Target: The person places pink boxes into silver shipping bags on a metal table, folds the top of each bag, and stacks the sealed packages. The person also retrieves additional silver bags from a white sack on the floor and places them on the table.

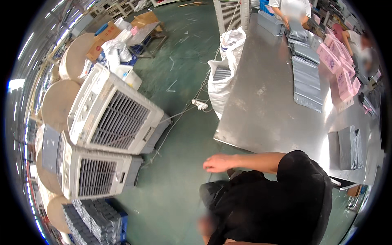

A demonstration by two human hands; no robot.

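My right hand [217,163] hangs in the air over the green floor, its bare forearm reaching out from a black short sleeve. Its fingers are loosely bent, and nothing shows in them. The nearest thing is the corner of a large metal table [261,118], which the hand does not touch. At the lower edge, my left hand [206,225] is a smeared patch beside my dark grey trousers; its fingers cannot be made out. On the table lie a row of grey plastic mailing bags [307,83] and a few grey packages [348,148] nearer me.
Two white air coolers [118,118] stand at left before large brown rolls [61,104]. Stacked grey packages [98,218] sit below them. A white sack [222,83] leans by the table; a power strip [199,104] and cables cross the floor. Two people work beyond pink boxes [337,67].
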